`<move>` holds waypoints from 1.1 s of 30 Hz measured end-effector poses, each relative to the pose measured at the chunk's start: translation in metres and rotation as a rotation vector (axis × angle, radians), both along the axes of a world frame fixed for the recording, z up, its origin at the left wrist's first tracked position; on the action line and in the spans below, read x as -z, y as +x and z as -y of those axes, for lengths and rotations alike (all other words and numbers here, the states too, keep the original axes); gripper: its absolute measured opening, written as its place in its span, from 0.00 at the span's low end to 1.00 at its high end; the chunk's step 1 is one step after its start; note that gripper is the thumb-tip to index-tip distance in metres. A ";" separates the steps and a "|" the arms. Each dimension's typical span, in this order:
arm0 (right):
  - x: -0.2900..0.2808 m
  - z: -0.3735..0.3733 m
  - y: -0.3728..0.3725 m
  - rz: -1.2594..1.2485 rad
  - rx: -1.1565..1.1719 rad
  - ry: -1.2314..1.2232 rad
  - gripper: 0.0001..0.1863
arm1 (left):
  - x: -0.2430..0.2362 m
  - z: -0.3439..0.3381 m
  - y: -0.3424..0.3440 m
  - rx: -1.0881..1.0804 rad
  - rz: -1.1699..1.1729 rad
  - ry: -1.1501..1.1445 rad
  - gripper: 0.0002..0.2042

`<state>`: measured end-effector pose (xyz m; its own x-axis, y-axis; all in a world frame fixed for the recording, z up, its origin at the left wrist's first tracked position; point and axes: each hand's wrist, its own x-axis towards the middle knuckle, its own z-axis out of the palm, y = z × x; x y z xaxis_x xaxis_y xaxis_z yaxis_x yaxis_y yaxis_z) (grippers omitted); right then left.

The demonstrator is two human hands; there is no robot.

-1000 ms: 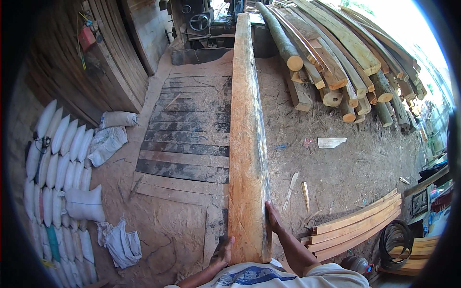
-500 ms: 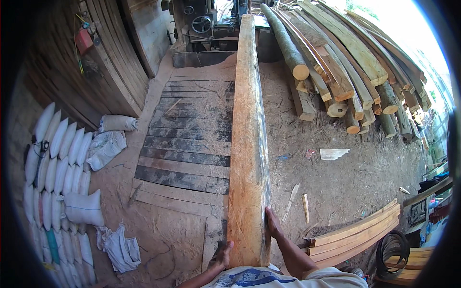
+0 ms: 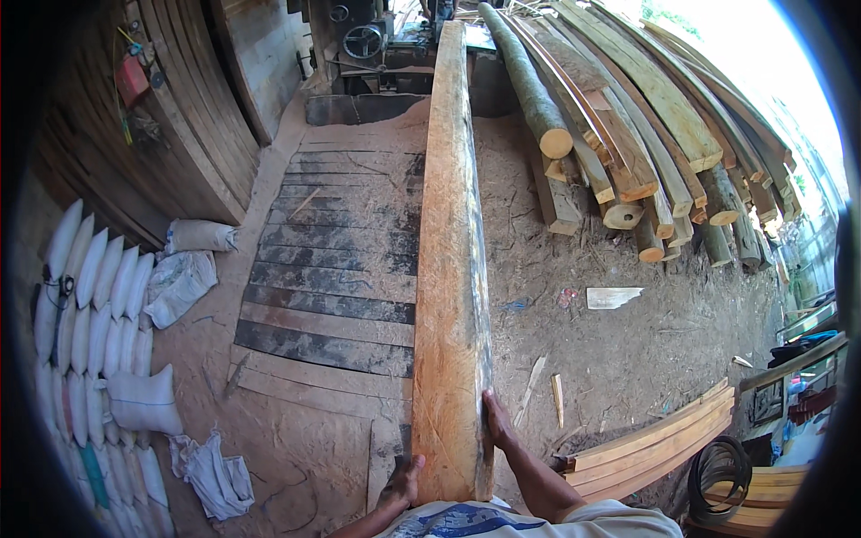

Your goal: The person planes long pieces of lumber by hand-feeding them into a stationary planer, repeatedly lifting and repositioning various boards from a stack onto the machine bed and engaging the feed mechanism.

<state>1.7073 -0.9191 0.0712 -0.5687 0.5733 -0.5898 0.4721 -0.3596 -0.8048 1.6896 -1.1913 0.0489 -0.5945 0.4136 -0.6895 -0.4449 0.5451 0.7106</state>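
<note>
I have the timber beam (image 3: pixel 448 269) clasped by its near end: my left hand (image 3: pixel 408 481) against its left side, thumb uppermost, my right hand (image 3: pixel 500 421) along its right side, a little farther forward. I can't see how far the fingers curl underneath. I judge it heavy, stiff and hard to bruise; the sawn faces should hold well, the darker right edge less surely. I'd take both sides near the end, palms low to carry weight. It runs above the floor (image 3: pixel 619 350), past the right edge of the planked patch (image 3: pixel 327 309), toward the machine (image 3: pixel 363 41) at the floor's far edge; what supports that end is unclear. Stacked timbers (image 3: pixel 646 103) lie toward the far right corner.
</note>
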 end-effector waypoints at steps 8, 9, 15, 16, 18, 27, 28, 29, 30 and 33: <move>-0.011 -0.033 -0.046 0.002 0.012 -0.061 0.34 | 0.039 -0.022 -0.035 0.005 0.015 0.031 0.41; -0.013 -0.038 -0.052 -0.001 0.009 -0.028 0.34 | 0.039 -0.027 -0.041 0.007 0.019 0.031 0.41; 0.002 -0.071 -0.092 0.010 0.000 -0.049 0.34 | 0.031 -0.064 -0.084 -0.087 0.147 0.133 0.41; 0.004 -0.077 -0.097 0.012 -0.003 -0.050 0.34 | 0.035 -0.070 -0.090 -0.104 0.148 0.126 0.41; 0.010 -0.089 -0.107 0.021 -0.045 0.021 0.35 | 0.043 -0.077 -0.099 -0.127 0.151 0.118 0.41; 0.006 -0.148 -0.190 0.020 -0.005 0.026 0.34 | 0.068 -0.140 -0.172 -0.174 0.044 0.137 0.38; 0.006 -0.157 -0.200 0.045 -0.011 0.002 0.34 | 0.050 -0.152 -0.185 -0.177 0.058 0.119 0.38; 0.007 -0.166 -0.210 0.049 -0.005 0.009 0.34 | 0.037 -0.165 -0.199 -0.181 0.071 0.099 0.38; 0.011 -0.176 -0.220 0.062 0.003 0.009 0.34 | 0.047 -0.174 -0.208 -0.175 0.077 0.106 0.38; 0.028 -0.208 -0.246 0.026 0.002 -0.010 0.33 | 0.056 -0.198 -0.240 -0.174 0.198 0.117 0.38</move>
